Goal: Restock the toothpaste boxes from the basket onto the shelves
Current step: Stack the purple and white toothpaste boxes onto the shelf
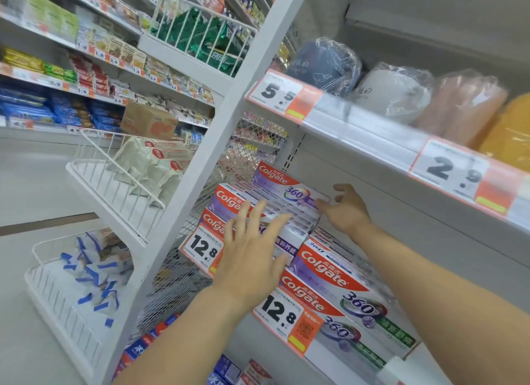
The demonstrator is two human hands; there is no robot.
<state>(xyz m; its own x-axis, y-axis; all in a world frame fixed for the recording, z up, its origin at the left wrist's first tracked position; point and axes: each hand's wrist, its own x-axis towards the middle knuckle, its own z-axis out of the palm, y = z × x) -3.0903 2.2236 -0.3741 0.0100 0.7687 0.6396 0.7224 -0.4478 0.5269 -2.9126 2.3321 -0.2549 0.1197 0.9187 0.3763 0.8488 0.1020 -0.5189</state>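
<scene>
Top box [289,191] is sitting on the stack [258,212] at frame centre, long axis running from upper left down to lower right along the shelf [329,353]. Right hand [345,210] is at the box's lower-right end, thumb and fingers [342,187] curling round that end, apparently gripping it. Left hand [252,250] is hovering just in front of the stack, fingers wide and straight, holding nothing. Right hand is nearer; any squaring push likely runs along the long axis, toward upper left. Basket is not showing.
</scene>
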